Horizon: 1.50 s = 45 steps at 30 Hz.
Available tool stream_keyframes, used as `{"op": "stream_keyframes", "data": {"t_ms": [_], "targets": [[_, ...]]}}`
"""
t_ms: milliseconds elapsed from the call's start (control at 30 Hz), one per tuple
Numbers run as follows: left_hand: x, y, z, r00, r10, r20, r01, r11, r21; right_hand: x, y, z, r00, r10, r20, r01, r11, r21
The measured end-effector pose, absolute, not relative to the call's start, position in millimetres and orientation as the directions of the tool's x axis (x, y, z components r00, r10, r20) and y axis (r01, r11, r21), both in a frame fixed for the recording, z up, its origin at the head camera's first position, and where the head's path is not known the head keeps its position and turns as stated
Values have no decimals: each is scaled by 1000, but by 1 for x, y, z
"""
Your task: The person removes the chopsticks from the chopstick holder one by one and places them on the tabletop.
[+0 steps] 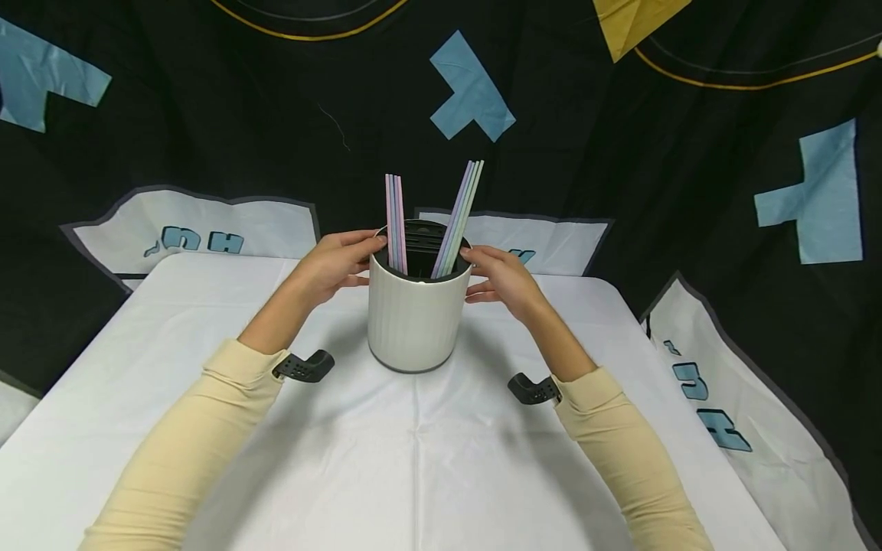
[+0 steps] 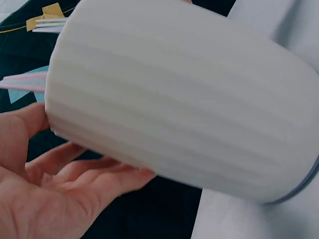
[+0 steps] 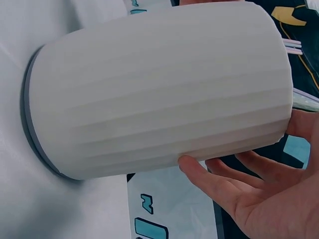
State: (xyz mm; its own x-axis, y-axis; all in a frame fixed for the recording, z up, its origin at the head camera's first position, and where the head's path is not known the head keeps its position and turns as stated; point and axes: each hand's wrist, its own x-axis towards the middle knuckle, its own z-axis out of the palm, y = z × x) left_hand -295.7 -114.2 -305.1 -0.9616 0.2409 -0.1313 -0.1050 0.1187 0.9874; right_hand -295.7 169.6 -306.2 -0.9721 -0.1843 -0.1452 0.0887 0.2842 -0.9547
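Observation:
A white ribbed cylindrical utensil holder [image 1: 416,325] with a black slotted insert [image 1: 423,236] stands upright at the far middle of the table. Two bundles of thin pastel sticks rise from it: a pinkish bundle [image 1: 396,222] on the left and a purple and green bundle [image 1: 458,218] leaning right. My left hand [image 1: 338,264] grips the holder's upper left side, thumb at the rim and fingers below along the wall. On the opposite side my right hand [image 1: 501,279] holds it the same way, its fingertips [image 3: 188,163] against the ribbed wall. The holder fills most of both wrist views.
A white cloth [image 1: 358,474] covers the table. Behind it hangs a black backdrop [image 1: 276,115] with blue tape [image 1: 468,88] and a yellow piece [image 1: 634,19]. White lettered panels [image 1: 193,229] border the table's far edge. Each wrist carries a black camera mount [image 1: 303,367].

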Motion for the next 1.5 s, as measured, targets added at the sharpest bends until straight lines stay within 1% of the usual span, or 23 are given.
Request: {"op": "stream_keyframes", "data": {"t_ms": [267,467,600,733,867,967,1033,1167,1300,1500], "targets": [[-297,-118,-312,-967,243,-73,-42,129,991,-298,173,-307,-969,-207,-137,75,283,-956],[-298,-119,-315,-970,236,-62,-29,141,990,-295,172,-310,-976,-170,-137,91,253,-963],[-298,-120,-316,-974,220,-57,-27,134,991,-292,170,-307,-985,-137,-102,67,237,-969],[-298,-120,-317,-977,206,-55,-28,133,991,-289,169,-299,-993,-108,-44,16,242,-970],[-296,-120,-318,-979,197,-54,-29,131,991,-286,170,-287,-998,-61,30,-41,186,-982],[-297,-120,-319,-980,191,-48,-23,128,992,-285,170,-275,-996,-51,77,-83,143,-986],[-297,-120,-319,-981,187,-46,-22,128,992,-285,170,-269,-994,-66,88,-96,129,-987],[-297,-120,-319,-981,186,-48,-24,128,991,-286,167,-262,-993,-98,67,-78,118,-990],[-297,-121,-318,-981,189,-47,-22,135,991,-285,163,-260,-993,-113,47,-63,142,-988],[-297,-122,-317,-981,190,-44,-18,138,990,-285,157,-261,-992,-113,62,-84,209,-974]]}}
